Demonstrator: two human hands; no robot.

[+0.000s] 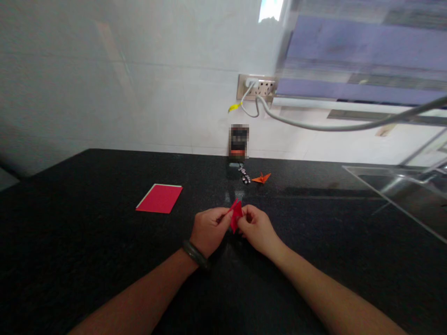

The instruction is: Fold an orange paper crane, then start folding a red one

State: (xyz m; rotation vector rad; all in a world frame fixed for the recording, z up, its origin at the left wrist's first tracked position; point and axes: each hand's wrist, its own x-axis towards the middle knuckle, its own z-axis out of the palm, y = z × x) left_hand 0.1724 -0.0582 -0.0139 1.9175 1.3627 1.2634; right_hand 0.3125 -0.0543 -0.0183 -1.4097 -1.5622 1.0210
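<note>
A small piece of folded red paper (236, 217) is pinched between my two hands, just above the dark countertop. My left hand (211, 229), with a dark bangle at the wrist, grips its left edge between thumb and fingers. On the other side my right hand (257, 228) is closed on the paper's right part, thumb against its face. Parts of the folds are hidden by my fingers. Beyond my hands lies an orange origami crane (261, 178). To the left is a stack of square red paper (159, 198) with a pale edge showing.
A phone-like, pixelated object (238, 142) leans on the wall, with a beaded strap (243, 175) before it. A socket panel (256, 87) holds a plug, and a grey cable (321, 126) runs right. A sink (412, 195) borders the dark countertop (104, 242) at right.
</note>
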